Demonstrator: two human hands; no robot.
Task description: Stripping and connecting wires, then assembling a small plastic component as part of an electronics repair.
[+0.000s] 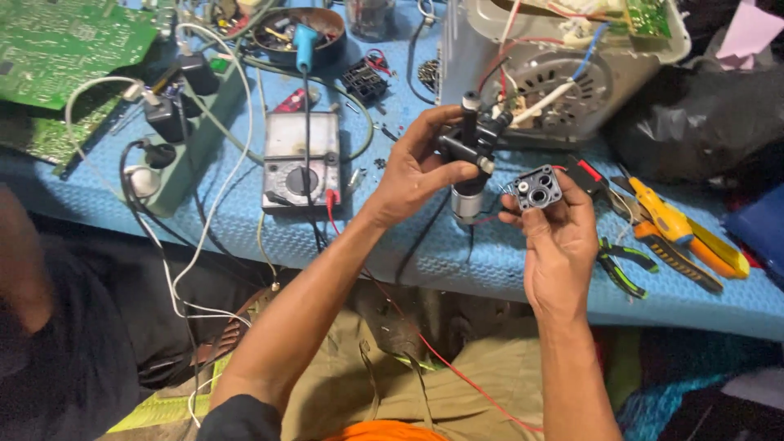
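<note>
My left hand (416, 167) grips a small black pump motor (472, 151) with a silver cylindrical end pointing down, held above the blue mat (245, 229). My right hand (559, 241) pinches a small grey square cap (538, 188) with several round holes, just right of the motor. The two parts are close together but apart. Thin wires trail from the motor down toward the mat.
An analog multimeter (300, 163) with red and black leads lies left of my hands. A grey appliance housing (555, 65) stands behind. Orange and green pliers (661, 220) lie right. A power strip (188, 122), green circuit board (65, 45) and parts bowl (296, 33) sit at the left.
</note>
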